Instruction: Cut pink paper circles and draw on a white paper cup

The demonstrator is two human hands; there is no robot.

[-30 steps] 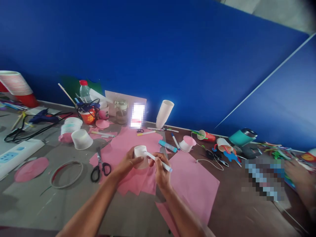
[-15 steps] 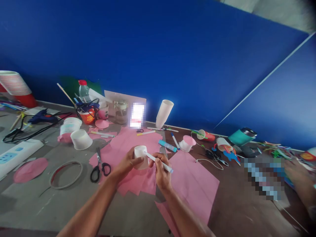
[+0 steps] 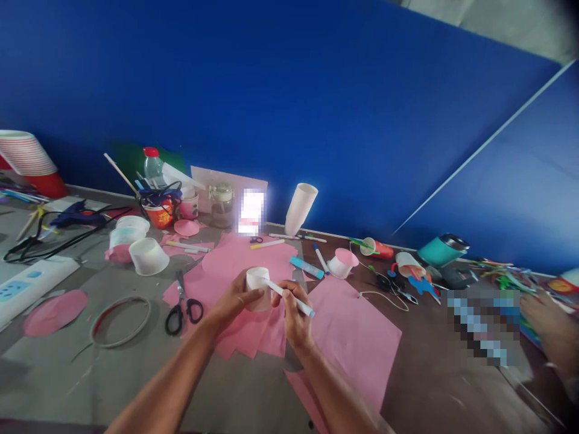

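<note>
Cup (image 3: 257,278) in gripping left hand (image 3: 237,296), marker (image 3: 274,286) in pinching right hand (image 3: 295,307), tip (image 3: 265,280) perhaps against cup.

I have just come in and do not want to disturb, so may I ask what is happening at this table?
A person's left hand holds a white cup and the right hand a white marker, its tip at the cup; I cannot tell if it touches. Pink paper lies below the hands, black-handled scissors to their left. At the far right, another person's hand is in view.
</note>
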